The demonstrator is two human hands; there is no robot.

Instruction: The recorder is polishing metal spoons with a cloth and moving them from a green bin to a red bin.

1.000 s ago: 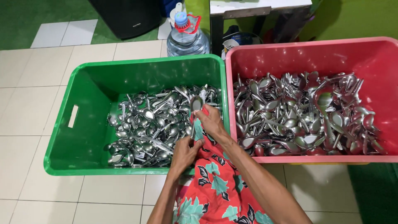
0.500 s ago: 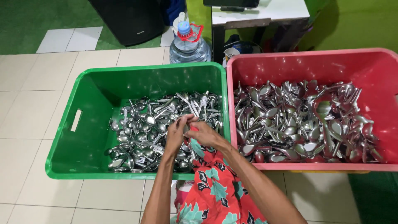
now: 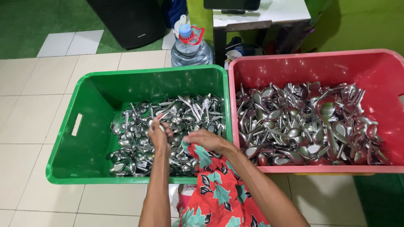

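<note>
here, centre-low of the frame, both hands work over the green crate. left hand is curled shut round a metal spoon, fingers bunched at its handle, held just above the spoon heap that fills the crate's right half. right hand sits just beside it to the right, fingers closed on a red floral cloth w/ teal leaves; cloth runs down from that hand to the bottom edge, draped over the crate's front rim. hands near each other, can't tell if touching. right of frame: pink crate, touching the green one side by side, packed w/ more spoons. upper centre: clear water bottle w/ blue cap behind the green crate, next to a white table. dark box upper left. floor is pale tiles, green mat beyond.
</note>
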